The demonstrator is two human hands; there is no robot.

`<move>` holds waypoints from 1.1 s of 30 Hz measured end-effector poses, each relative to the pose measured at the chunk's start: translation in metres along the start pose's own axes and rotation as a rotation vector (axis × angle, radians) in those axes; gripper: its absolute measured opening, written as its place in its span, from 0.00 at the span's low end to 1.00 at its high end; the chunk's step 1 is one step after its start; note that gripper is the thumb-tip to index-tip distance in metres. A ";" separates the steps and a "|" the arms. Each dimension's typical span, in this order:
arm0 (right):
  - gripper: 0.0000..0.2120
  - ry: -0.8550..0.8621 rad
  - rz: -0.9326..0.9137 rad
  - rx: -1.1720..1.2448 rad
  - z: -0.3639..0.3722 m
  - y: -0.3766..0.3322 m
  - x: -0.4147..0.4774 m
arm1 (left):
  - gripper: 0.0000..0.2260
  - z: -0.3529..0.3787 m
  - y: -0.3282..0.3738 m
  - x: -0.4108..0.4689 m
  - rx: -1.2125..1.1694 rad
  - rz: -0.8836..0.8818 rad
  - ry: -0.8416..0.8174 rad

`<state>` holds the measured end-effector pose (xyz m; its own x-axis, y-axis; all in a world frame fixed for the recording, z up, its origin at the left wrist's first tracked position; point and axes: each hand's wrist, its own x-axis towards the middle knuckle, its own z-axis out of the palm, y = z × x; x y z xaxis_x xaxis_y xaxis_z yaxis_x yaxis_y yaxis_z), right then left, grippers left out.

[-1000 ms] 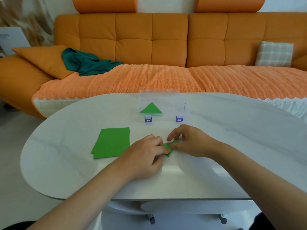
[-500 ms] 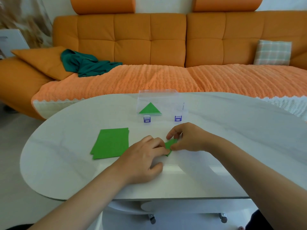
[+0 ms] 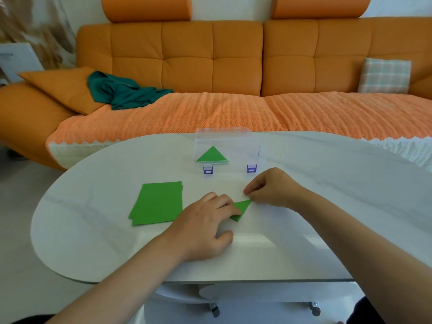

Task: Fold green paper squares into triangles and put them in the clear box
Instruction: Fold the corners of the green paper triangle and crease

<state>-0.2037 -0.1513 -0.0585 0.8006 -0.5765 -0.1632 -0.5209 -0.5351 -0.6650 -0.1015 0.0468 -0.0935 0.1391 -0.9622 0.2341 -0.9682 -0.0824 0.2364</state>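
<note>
The left hand presses palm-down, while the right hand curls in a pinching grip.

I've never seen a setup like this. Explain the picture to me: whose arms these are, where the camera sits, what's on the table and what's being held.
There is no machine here. A person wears a wide-angle camera on the head, so you look forward and down along their own arms. On the white table lies a stack of green paper squares. Farther back stands a clear box with one folded triangle already inside. The left hand presses down on a folded green paper and covers most of it. The right hand has a pinching grip on that paper's pointed corner. Behind the table is an orange sofa.
</note>
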 end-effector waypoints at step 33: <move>0.12 0.028 -0.040 -0.065 0.006 0.000 -0.001 | 0.20 -0.003 0.002 -0.016 -0.110 -0.043 -0.065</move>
<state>-0.2028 -0.1466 -0.0627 0.8129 -0.5705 -0.1168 -0.5079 -0.5964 -0.6216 -0.1044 0.0628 -0.0936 0.1628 -0.9734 0.1610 -0.9325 -0.0985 0.3476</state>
